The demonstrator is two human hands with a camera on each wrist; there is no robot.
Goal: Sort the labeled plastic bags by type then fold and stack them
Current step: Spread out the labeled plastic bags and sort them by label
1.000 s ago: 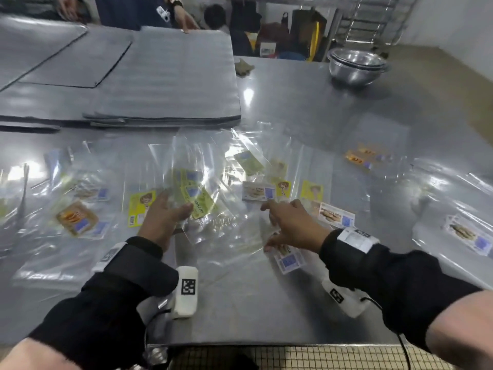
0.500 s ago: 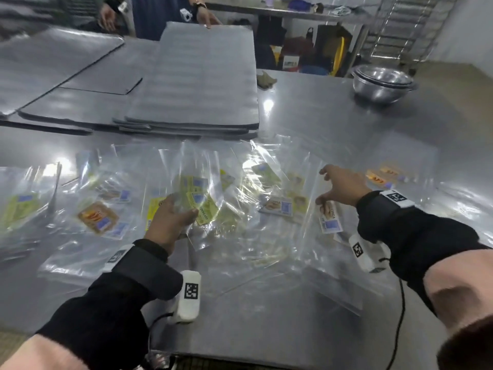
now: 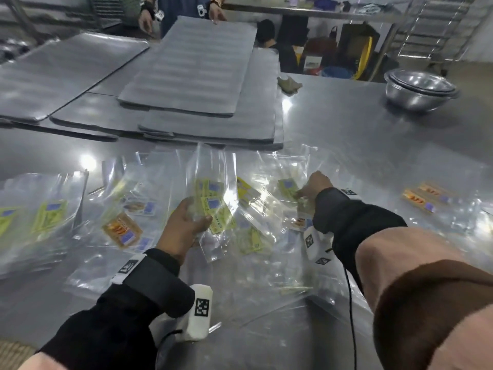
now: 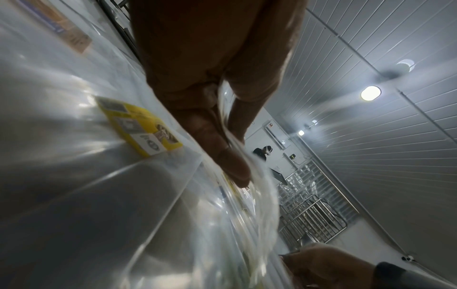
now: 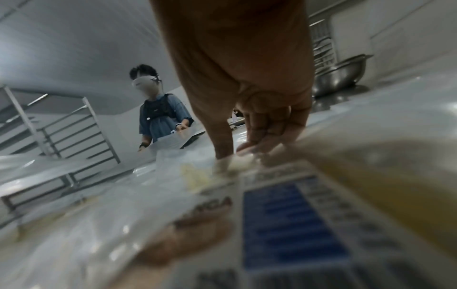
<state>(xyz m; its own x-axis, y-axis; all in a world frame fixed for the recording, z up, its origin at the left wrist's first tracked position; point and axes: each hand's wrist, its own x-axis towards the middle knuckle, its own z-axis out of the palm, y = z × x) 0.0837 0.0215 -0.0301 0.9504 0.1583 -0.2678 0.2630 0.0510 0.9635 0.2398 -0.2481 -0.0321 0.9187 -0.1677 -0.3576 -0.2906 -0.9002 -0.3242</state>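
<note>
Clear plastic bags with printed labels lie strewn over the steel table [image 3: 360, 145]. My left hand [image 3: 196, 222] grips a bunch of green-labelled bags [image 3: 213, 206], lifted a little off the table; in the left wrist view the left hand [image 4: 237, 156] pinches their clear plastic [image 4: 257, 195] between thumb and fingers. Farther right, my right hand [image 3: 302, 193] pinches one green-labelled bag [image 3: 288, 186] in the pile; the right wrist view shows the right hand [image 5: 235, 153] with thumb and fingertips meeting on plastic. A white-and-blue label [image 5: 291, 219] fills the blurred foreground there.
A stack of green-labelled bags [image 3: 50, 214] lies at the left, beside an orange-labelled bag [image 3: 122, 232]. Orange-labelled bags [image 3: 424, 200] lie at the right. Grey mats [image 3: 192, 65] are piled behind, steel bowls [image 3: 420, 89] stand far right, and another person [image 3: 181, 6] stands across the table.
My right hand left the white-labelled bags, swung out to the right, then came back to a green-labelled bag. My left hand has raised its bunch slightly.
</note>
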